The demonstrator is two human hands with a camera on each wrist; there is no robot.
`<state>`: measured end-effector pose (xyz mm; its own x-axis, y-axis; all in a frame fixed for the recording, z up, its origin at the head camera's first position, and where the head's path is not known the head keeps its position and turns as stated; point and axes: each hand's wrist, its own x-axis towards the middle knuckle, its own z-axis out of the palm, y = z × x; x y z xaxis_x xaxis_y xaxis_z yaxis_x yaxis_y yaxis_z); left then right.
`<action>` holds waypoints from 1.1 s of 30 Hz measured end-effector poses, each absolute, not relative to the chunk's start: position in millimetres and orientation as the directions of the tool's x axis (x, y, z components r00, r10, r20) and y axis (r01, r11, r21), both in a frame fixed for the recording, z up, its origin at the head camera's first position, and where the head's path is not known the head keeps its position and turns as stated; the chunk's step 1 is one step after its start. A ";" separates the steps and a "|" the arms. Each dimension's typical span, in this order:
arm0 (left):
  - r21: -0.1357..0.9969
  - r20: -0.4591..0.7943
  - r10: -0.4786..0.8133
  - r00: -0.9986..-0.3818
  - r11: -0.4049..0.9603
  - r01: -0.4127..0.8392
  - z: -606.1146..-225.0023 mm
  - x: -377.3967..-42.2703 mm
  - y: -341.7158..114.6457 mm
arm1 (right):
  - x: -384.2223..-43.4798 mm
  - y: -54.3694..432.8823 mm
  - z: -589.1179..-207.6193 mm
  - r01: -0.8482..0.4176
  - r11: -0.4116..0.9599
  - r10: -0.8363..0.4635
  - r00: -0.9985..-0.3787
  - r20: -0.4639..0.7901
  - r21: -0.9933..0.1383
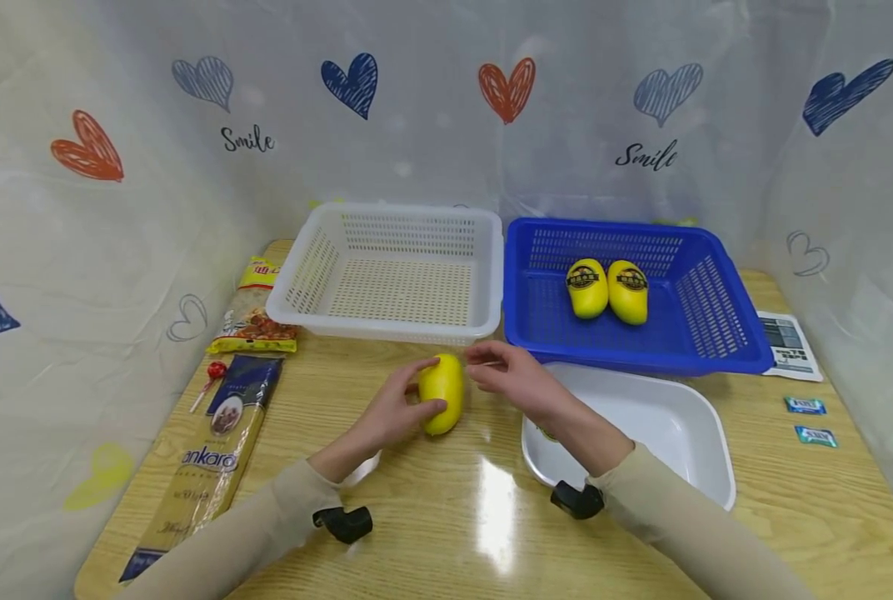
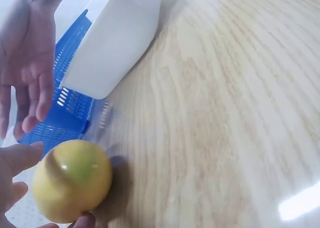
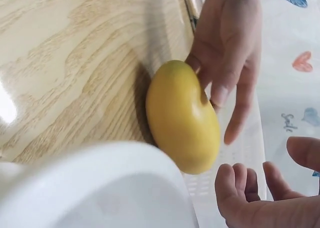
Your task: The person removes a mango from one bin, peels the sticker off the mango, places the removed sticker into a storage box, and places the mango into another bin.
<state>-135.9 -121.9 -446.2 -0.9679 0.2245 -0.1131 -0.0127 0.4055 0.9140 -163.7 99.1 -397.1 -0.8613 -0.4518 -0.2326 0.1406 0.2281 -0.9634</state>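
Note:
Over the table's middle, my left hand holds a yellow mango between thumb and fingers. Its smooth skin, greenish at one end, shows in the right wrist view as a whole mango. Just to the right of it is my right hand, fingers loosely bent, with nothing in them; the left wrist view shows its palm facing the mango. Two more mangoes with dark labels lie side by side in the blue basket. A white tray sits partly under my right forearm, with a bit of yellow peeking out there.
A white basket stands at the back left beside the blue one. Along the left lie a snack bag, a red lollipop and an Ankara pasta pack. Two small blue packets and a printed packet lie at the right.

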 end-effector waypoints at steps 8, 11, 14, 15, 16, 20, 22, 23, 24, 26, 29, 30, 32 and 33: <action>0.813 -0.067 0.297 -0.953 0.570 0.120 -421.5 -139.8 -146.5 | -167.8 85.1 -401.1 0.127 0.263 -0.433 -0.870 -0.235 -0.956; 0.769 -0.078 0.367 -0.927 0.614 0.179 -402.1 -142.0 -161.5 | -168.5 81.0 -402.6 0.116 0.273 -0.433 -0.872 -0.230 -0.955; 0.748 -0.094 0.419 -0.903 0.628 0.214 -378.2 -144.3 -178.6 | -170.0 76.5 -406.1 0.130 0.287 -0.431 -0.867 -0.249 -0.949; 0.744 -0.095 0.425 -0.900 0.631 0.219 -370.0 -145.1 -184.8 | -170.5 74.7 -407.6 0.138 0.293 -0.433 -0.863 -0.260 -0.946; 0.741 -0.093 0.422 -0.902 0.634 0.220 -361.9 -146.3 -190.8 | -171.0 72.7 -409.1 0.144 0.302 -0.432 -0.861 -0.269 -0.942; 0.742 -0.067 0.343 -0.937 0.645 0.183 -334.1 -151.4 -215.4 | -173.2 63.9 -414.1 0.162 0.343 -0.426 -0.851 -0.307 -0.925; 0.749 -0.047 0.290 -0.956 0.643 0.158 -324.5 -154.5 -226.4 | -174.2 58.7 -415.0 0.148 0.371 -0.427 -0.850 -0.309 -0.917; 0.754 -0.039 0.264 -0.964 0.641 0.145 -320.9 -156.0 -231.4 | -174.8 56.2 -415.6 0.139 0.385 -0.427 -0.849 -0.310 -0.912; 0.762 -0.031 0.240 -0.970 0.633 0.132 -318.0 -157.2 -236.0 | -175.1 53.6 -415.6 0.123 0.403 -0.427 -0.851 -0.305 -0.907; 0.770 -0.014 0.193 -0.981 0.628 0.113 -314.4 -159.9 -243.2 | -176.0 48.7 -416.5 0.077 0.438 -0.434 -0.855 -0.285 -0.896; 0.779 0.002 0.140 -0.990 0.620 0.089 -315.5 -164.3 -252.9 | -176.9 42.9 -418.9 0.017 0.477 -0.456 -0.850 -0.264 -0.879; 0.780 0.005 0.124 -0.992 0.620 0.081 -317.4 -166.2 -256.6 | -177.2 41.5 -419.6 -0.004 0.486 -0.465 -0.847 -0.255 -0.874; 0.765 0.005 0.090 -0.996 0.641 0.062 -322.4 -171.2 -265.0 | -177.9 39.3 -421.0 -0.023 0.490 -0.483 -0.840 -0.249 -0.871; 0.758 0.004 0.073 -0.997 0.651 0.050 -325.7 -174.2 -270.2 | -178.2 38.6 -421.5 -0.037 0.493 -0.490 -0.838 -0.242 -0.869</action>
